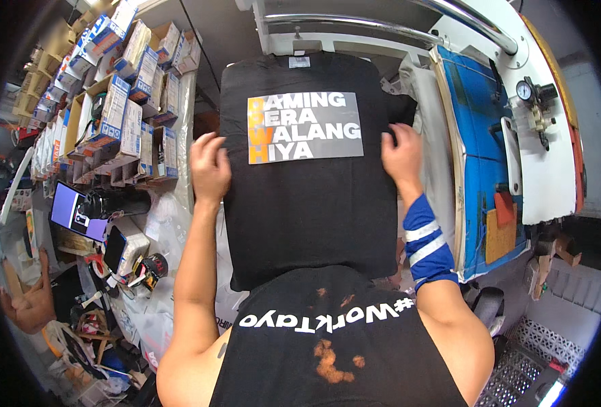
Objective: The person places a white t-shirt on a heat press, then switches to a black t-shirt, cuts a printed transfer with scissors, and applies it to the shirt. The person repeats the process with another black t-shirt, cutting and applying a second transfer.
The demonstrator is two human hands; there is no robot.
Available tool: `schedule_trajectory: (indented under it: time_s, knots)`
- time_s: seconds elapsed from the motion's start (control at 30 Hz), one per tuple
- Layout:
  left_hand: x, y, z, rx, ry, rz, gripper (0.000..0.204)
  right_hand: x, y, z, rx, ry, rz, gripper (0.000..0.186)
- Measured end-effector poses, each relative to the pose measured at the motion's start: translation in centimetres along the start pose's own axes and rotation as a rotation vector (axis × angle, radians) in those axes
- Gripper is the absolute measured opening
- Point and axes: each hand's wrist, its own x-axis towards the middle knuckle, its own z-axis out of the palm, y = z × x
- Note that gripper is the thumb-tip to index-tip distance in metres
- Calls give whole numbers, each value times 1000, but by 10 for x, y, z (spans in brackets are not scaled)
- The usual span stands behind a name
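Landmark: black T-shirt (307,217), laid out flat between the hands, collar end away from the wearer. A grey transfer sheet (306,129) with white and orange lettering is seen on the shirt's upper chest.

Left hand (210,166) is placed at the shirt's left edge, fingers loosely curled, thumb held apart. Right hand (402,159) is placed at its right edge, beside the sleeve; fingers bent and parted from the thumb, slightly blurred. No cloth is seen pinched by either; whether it is touched cannot be told.

Handling (judged): shirt expected to be light, soft and limp, readily creased; best held by both side edges or shoulders, under even tension. Sheet expected to be thin, smoother and prone to slide; best taken by opposite corners.

Surroundings: cardboard boxes (110,119) are stacked left of the shirt; a pressure gauge (525,89) is mounted to its right.
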Motion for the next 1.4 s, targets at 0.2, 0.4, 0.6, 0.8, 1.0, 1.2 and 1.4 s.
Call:
schedule_trajectory:
  time_s: [0.2,0.4,0.6,0.8,1.0,1.2,1.4]
  knots:
    - [13,41,34,58,-184,147,27,-12,-50,26,119,-169,-222,35]
    - [7,37,35,133,-179,191,27,-16,-48,26,97,-171,-217,37]
    - [8,40,37,164,-176,206,28,-15,-48,28,110,-165,-206,36]
    - [8,43,33,177,-202,207,27,-16,-52,24,116,-156,-203,36]
    - [29,36,42,232,-232,124,20,6,-36,32,163,-182,-162,19]
    - [57,-47,34,-34,106,-515,34,36,24,21,-20,-245,801,42]
    - [17,-123,70,-1213,-327,-1168,77,13,53,36,1381,-293,1256,82]
